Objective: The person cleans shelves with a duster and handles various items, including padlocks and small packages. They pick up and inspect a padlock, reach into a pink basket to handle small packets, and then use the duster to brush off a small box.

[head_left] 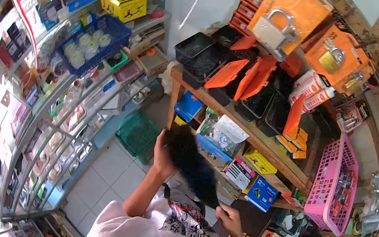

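Both of my hands hold a long black thing (196, 171) in front of my shirt. It looks bushy at its upper left end and narrows toward the lower right; its exact kind I cannot make out. My left hand (163, 156) grips the wide end, its fingers partly hidden behind it. At the narrow end, my right hand (230, 219) is closed round the tip. Just beyond the black thing stands a wooden shelf (247, 123), with an open box of plastic packets (226, 136) on its lower level.
Black bins (203, 61) with orange lids (228, 74) fill the upper shelf. To the right is a pink basket (331, 184). A glass display case (57, 133) curves along the left, topped by a blue basket (95, 43). A green net basket (137, 135) sits on the tiled floor (110, 175).
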The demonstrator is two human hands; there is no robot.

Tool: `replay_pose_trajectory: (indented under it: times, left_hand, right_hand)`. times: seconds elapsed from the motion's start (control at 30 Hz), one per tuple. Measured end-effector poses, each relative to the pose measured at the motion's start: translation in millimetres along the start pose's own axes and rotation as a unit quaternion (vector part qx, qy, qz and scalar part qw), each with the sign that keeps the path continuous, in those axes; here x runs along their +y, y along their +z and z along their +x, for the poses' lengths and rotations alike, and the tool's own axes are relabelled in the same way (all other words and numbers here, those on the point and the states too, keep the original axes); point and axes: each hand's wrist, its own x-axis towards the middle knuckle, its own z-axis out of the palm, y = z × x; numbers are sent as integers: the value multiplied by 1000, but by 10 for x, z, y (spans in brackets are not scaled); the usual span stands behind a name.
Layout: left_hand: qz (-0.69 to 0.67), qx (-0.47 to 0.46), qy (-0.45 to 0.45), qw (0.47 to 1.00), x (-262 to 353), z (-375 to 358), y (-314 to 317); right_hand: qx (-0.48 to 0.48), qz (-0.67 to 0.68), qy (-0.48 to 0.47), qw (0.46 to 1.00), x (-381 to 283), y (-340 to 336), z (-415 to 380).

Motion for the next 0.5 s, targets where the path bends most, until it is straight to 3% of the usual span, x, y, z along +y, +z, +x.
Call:
replay_pose_trajectory:
  times: [0.03, 0.07, 0.13, 0.23, 0.27, 0.3, 0.33, 0.4, 0.5]
  left_hand:
    - [8, 95, 10, 995, -7, 9, 18]
    - [-43, 92, 19, 995, -18, 10, 13]
    - [2, -99, -29, 995, -4, 76, -67]
    - [11, -94, -39, 995, 0, 97, -15]
    - [10, 0, -5, 1000, -18, 87, 38]
    - [9, 97, 31, 995, -28, 63, 73]
    - [36, 109, 33, 993, -14, 52, 32]
    - [49, -59, -14, 997, 43, 48, -78]
    - [62, -53, 0, 997, 40, 22, 18]
  right_hand:
    - [-30, -13, 5, 999, 4, -11, -1]
    - [-58, -26, 8, 998, 1, -60, 1]
    - [-100, -36, 30, 994, 5, -119, 18]
    - [-37, -54, 8, 998, -90, -104, 10]
    - [4, -14, -44, 999, 73, -68, 37]
    - [-26, -25, -27, 999, 152, -73, 59]
    - [-58, -37, -10, 998, 210, -116, 75]
    - [-111, -44, 58, 991, 8, -139, 53]
    - [-8, 12, -15, 1000, -59, -5, 43]
